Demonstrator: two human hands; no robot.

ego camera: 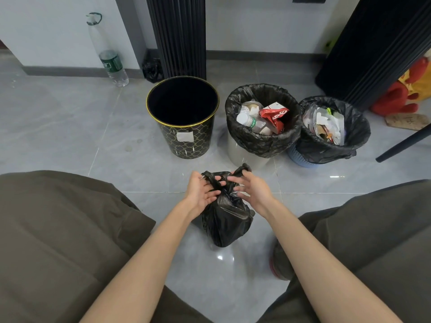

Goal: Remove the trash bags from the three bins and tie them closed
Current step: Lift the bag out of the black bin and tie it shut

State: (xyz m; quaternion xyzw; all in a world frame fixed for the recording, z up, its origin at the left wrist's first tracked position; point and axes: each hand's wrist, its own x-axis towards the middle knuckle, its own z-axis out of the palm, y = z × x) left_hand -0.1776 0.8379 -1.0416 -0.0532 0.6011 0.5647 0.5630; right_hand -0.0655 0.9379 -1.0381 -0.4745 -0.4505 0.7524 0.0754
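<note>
A filled black trash bag [227, 220] sits on the floor between my knees. My left hand [201, 191] grips its gathered neck from the left, and my right hand [250, 186] pinches the other twisted end of plastic at the top right. Behind it stand three bins. The black bin with gold pattern [184, 134] on the left has no bag inside. The middle white bin [245, 155] holds a black liner [263, 141] full of bottles and wrappers. The blue basket bin [300, 159] on the right holds a black liner [359, 134] with papers and plastic.
A clear plastic bottle [109, 54] leans against the wall at the back left. A small black bag [152, 69] lies by a dark ribbed column [177, 36]. A dark chair leg [403, 144] and a red plush toy [403, 94] are at the right.
</note>
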